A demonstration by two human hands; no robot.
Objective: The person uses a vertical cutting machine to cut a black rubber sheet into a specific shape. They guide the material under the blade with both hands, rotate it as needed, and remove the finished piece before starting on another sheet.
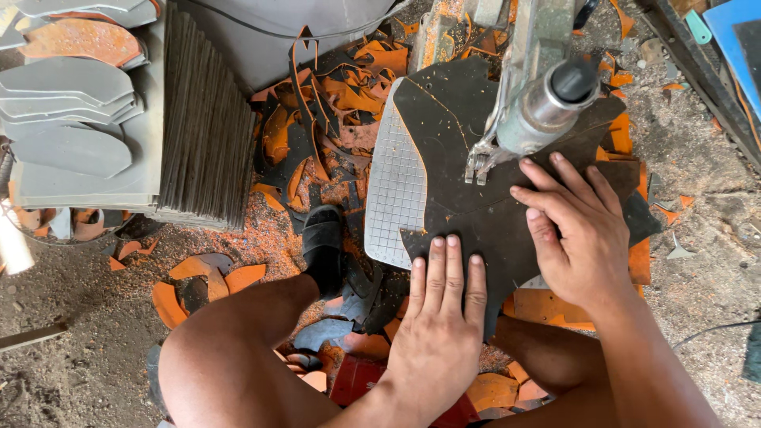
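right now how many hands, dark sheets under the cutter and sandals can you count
hands: 2, left hand and right hand, both flat on the sheet
dark sheet: 1
cutting machine head: 1
black sandal: 1
total: 5

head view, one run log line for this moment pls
left hand: flat on dark sheet | right hand: flat on sheet by cutter | grid plate under sheet | scraps on floor
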